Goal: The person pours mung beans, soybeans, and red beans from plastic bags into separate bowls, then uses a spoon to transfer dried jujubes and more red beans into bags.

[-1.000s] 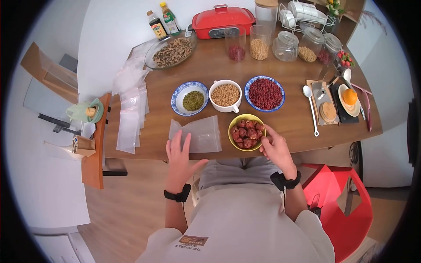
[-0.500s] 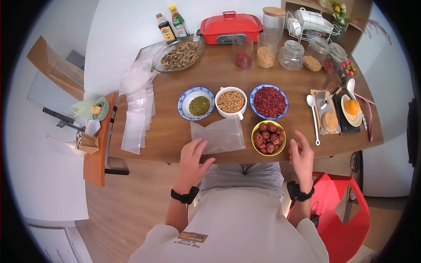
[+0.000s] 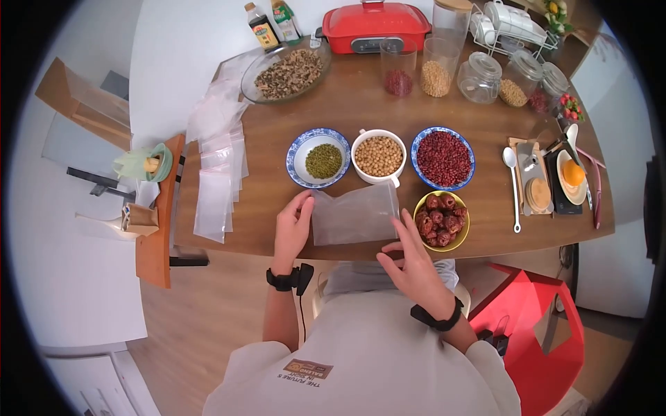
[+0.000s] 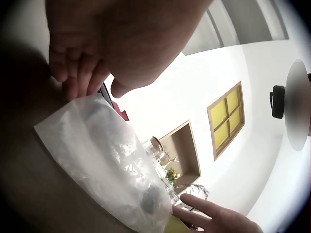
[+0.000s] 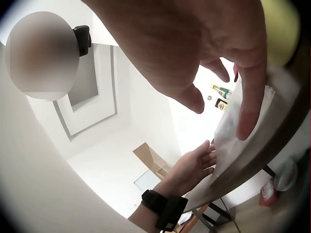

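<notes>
Right hand [image 3: 417, 273] has swung to the bag's [image 3: 354, 218] right side, fingers spread; left hand [image 3: 291, 227] by its left corner, grip unclear. Imo pinch lightly.

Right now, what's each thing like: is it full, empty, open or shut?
Plastic bag: looks empty, slightly rumpled.
Green bean bowl: partly filled.
White bowl: nearly full of tan beans.
Red bean bowl: nearly full.
Yellow bowl: full of dark red fruit.
Red cooker: lid on.
Front glass jar: lid on, looks empty.
Left fingers: at the bag's top left corner.
Right fingers: spread, at its right edge.
</notes>
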Demonstrator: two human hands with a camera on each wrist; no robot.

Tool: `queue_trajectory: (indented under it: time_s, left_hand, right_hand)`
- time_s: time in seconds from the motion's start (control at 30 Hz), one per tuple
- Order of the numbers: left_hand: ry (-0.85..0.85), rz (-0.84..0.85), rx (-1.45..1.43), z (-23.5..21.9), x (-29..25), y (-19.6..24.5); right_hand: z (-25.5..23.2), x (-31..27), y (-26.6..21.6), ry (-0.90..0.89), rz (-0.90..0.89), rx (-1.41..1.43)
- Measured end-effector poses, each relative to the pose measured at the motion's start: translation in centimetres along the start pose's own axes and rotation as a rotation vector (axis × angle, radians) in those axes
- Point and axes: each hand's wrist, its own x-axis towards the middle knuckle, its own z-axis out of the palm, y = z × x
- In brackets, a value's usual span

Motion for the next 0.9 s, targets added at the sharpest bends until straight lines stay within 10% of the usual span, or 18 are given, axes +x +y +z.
queue_trajectory:
  time_s: [0.43,0.9]
  left_hand:
    - [0.071,-0.247,-0.583,-0.6,-1.1,-0.4]
    - [0.160,-0.104,-0.064,-0.2,0.1,-1.9]
  right_hand:
    - [-0.1,1.4,0.4,-0.013,0.025,0.016]
    - [-0.2,1.7,-0.6,-0.022,0.173,0.110]
